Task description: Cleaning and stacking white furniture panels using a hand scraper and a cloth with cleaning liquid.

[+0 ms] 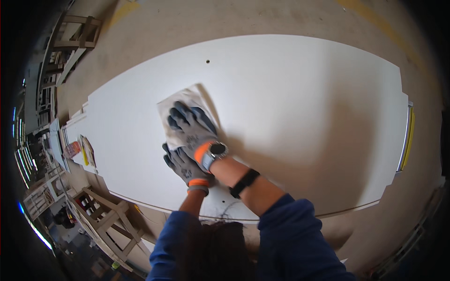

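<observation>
A large white panel (281, 89) lies in front of me. On its left half rests a whitish, roughly rectangular sheet (165, 112), cloth or paper, I cannot tell which. My right hand (193, 125), in a grey glove with dark fingertips and an orange cuff, presses flat on top of that sheet. Just nearer to me, my left hand (183, 165) wears a matching glove. Its fingers are spread at the sheet's near edge, and its far side is partly covered by my right hand.
The panel has a small dark hole (208, 61) near its far edge. At the left end are a pinkish bottle (72, 149) and a yellow-edged item (86, 152). Wooden frames (112, 213) stand at left. A metal-and-yellow bar (407, 136) sits at the right end.
</observation>
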### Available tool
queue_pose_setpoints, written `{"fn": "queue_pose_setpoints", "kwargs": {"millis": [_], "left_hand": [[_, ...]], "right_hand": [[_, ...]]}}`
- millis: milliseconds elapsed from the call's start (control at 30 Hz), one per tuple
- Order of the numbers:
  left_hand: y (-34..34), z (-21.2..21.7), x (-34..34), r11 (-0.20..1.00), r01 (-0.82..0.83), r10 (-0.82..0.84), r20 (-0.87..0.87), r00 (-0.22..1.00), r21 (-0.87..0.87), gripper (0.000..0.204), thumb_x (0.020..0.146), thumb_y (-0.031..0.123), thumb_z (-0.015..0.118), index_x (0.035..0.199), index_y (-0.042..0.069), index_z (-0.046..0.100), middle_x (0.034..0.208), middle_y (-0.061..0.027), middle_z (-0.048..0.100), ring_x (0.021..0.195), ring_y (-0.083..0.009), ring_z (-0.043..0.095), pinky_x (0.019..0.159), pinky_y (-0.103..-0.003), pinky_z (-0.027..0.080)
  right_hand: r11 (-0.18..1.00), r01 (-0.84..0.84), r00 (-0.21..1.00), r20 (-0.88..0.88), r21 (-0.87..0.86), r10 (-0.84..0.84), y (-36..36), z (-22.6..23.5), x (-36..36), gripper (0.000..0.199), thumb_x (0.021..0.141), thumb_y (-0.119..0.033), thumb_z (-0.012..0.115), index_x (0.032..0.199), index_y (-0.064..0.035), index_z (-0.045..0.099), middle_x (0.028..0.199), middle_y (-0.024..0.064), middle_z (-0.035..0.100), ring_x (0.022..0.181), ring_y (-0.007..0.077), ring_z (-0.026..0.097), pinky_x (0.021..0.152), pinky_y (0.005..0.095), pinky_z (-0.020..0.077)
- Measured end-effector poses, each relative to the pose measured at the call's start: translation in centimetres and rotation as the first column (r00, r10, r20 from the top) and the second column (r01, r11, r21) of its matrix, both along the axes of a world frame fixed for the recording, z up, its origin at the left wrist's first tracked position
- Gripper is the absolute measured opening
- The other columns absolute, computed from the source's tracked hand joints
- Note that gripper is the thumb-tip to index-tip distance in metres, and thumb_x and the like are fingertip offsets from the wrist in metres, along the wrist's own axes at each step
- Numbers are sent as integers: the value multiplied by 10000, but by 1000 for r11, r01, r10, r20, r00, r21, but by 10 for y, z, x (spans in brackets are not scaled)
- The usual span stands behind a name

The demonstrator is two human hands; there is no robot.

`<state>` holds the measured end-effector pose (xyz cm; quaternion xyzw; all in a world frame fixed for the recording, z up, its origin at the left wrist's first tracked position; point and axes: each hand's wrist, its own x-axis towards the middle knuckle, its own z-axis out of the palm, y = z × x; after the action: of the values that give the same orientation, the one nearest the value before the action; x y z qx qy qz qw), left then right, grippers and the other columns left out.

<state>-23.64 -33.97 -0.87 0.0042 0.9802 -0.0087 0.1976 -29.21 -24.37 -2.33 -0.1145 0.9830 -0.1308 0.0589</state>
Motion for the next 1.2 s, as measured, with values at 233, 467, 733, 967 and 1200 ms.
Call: {"fn": "queue_pose_setpoints", "kwargs": {"millis": [233, 467, 733, 967, 1200], "left_hand": [[-27, -2, -1, 966, 249, -179, -508, 843, 73, 713, 912, 379, 435, 1463, -23, 227, 1501, -221, 266, 1426, -381, 175, 1130, -537, 121], [-26, -6, -3, 977, 211, -174, -451, 875, 31, 691, 941, 405, 393, 1445, -40, 235, 1484, -249, 265, 1405, -413, 195, 1114, -561, 130], [-18, -4, 0, 989, 135, -97, -424, 900, 60, 714, 926, 418, 407, 1484, 26, 195, 1538, -183, 200, 1440, -349, 142, 1148, -509, 82], [-27, -3, -6, 982, 189, -177, -433, 884, -16, 757, 901, 361, 451, 1481, -18, 147, 1525, -210, 201, 1434, -370, 143, 1141, -540, 82], [-29, -9, 0, 967, 182, -239, -379, 894, -179, 749, 961, 503, 299, 1490, 0, 131, 1546, -193, 160, 1454, -340, 80, 1156, -512, 65]], "right_hand": [[836, 542, 782, -417, 89, -463, 231, -16, -31, 784, 833, -556, 532, 1418, -57, 378, 1470, 155, 365, 1393, 303, 281, 1146, 525, 147], [420, 892, 451, -263, 169, -853, 315, 8, 49, 744, 903, -546, 446, 1450, -58, 317, 1516, 153, 291, 1427, 302, 211, 1145, 503, 144], [994, 107, 992, -55, -31, -109, 80, 12, -70, 686, 869, -547, 473, 1431, -167, 373, 1538, 95, 271, 1447, 299, 152, 1160, 525, 34], [529, 810, 579, -200, 254, -791, 356, 7, 41, 751, 902, -587, 389, 1465, -96, 315, 1554, 112, 227, 1453, 310, 129, 1148, 532, 107], [694, 681, 732, -241, 236, -637, 282, 8, 15, 714, 871, -551, 471, 1407, -87, 391, 1511, 149, 294, 1421, 356, 191, 1125, 568, 152]]}}
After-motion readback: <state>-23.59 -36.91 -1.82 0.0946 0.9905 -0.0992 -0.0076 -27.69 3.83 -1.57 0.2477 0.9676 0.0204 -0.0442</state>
